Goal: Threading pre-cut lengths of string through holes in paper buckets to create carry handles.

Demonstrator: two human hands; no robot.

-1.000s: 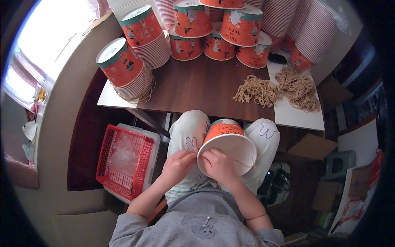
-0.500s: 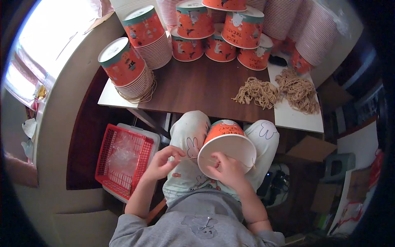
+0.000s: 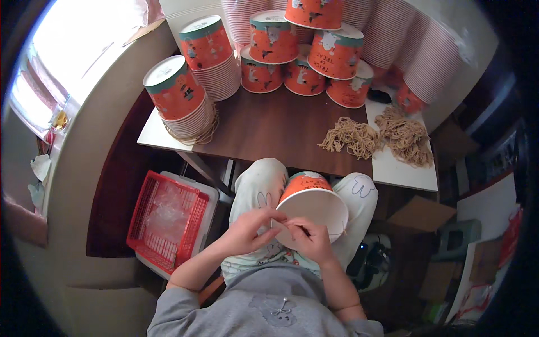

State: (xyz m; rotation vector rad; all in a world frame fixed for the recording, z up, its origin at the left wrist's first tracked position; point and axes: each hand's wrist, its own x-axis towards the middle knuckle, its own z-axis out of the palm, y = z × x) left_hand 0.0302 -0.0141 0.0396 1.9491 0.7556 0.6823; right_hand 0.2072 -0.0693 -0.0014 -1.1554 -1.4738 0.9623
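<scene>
left fingers point(image 3: 274, 215) parted, right fingers point(image 3: 301, 223) pinched, at bucket point(image 3: 305, 184)

The window point(image 3: 92, 42) at upper left is very bright, and its white light falls beside the pale wall point(image 3: 109, 146). A pink curtain point(image 3: 150, 11) hangs there. The table point(image 3: 264, 129) is brown — with white ends — and the floor point(image 3: 403, 281) looks dark.

Brown table point(image 3: 269, 126) with buckets point(image 3: 347, 93), twine point(image 3: 349, 137)
</scene>
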